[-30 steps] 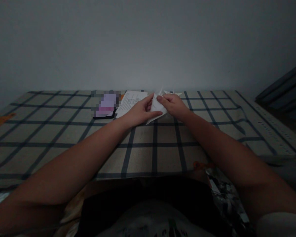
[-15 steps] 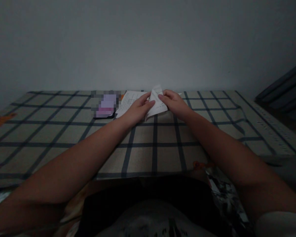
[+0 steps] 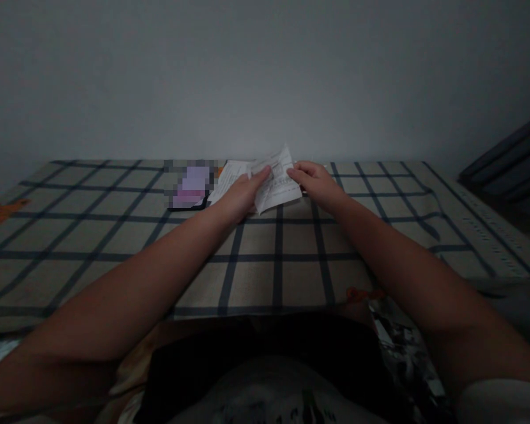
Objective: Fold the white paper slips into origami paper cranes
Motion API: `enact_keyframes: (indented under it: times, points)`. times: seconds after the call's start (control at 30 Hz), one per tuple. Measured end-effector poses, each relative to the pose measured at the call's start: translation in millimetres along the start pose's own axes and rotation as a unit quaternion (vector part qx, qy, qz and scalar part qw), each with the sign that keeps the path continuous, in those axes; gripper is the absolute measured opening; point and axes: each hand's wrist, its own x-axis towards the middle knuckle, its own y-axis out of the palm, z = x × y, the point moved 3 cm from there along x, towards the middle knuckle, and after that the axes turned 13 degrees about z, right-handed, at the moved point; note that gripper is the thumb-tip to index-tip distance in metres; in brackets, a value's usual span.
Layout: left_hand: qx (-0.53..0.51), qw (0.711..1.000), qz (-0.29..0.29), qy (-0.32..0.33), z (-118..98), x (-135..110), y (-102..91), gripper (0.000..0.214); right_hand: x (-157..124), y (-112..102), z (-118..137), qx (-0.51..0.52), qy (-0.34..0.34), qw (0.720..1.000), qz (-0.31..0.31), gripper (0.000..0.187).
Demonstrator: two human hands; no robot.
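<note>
Both hands work at twelve o'clock over the checked bench [image 3: 251, 282], where a creased paper [image 3: 279, 187] stands tilted. Left hand [image 3: 245, 191] grasps it, thumb across the printed face; right hand [image 3: 317, 182] has its thumb against the three o'clock edge, though I cannot tell whether it pinches. At the paper's nine o'clock lies a printed sheet [image 3: 229, 175], partly hidden by the left hand. Farther along that line, a phone's [image 3: 193, 184] dark rim frames a lilac screen with a pink band, partly pixelated.
</note>
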Motion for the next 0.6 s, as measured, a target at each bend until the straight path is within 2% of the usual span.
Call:
enact_keyframes:
  times: [0.13, 0.33, 0.43, 0.53, 0.6]
  points:
    - [-0.054, 0.997, -0.051, 0.017, -2.8, 3.9, -6.2, 0.049, 4.8, -7.7, -11.8, 0.03, 0.029, 0.998, -0.042, 0.028]
    - [-0.051, 0.995, -0.084, 0.013, -7.8, 1.0, -7.1, 0.033, 7.6, -10.5, -17.0, -0.003, 0.031, 0.998, -0.048, 0.025]
    - [-0.052, 0.994, -0.091, -0.002, -6.8, 1.0, -6.1, 0.031, 8.5, -14.3, -20.7, -0.044, 0.009, 0.997, -0.061, 0.026]
    - [-0.058, 0.994, -0.093, -0.008, -6.7, 1.9, -6.0, 0.029, 7.3, -19.9, -22.8, -0.071, 0.015, 0.995, -0.072, 0.023]
    - [-0.059, 0.994, -0.096, -0.009, -6.9, 2.8, -7.1, 0.028, 5.4, -23.3, -20.3, -0.155, 0.014, 0.985, -0.081, 0.023]
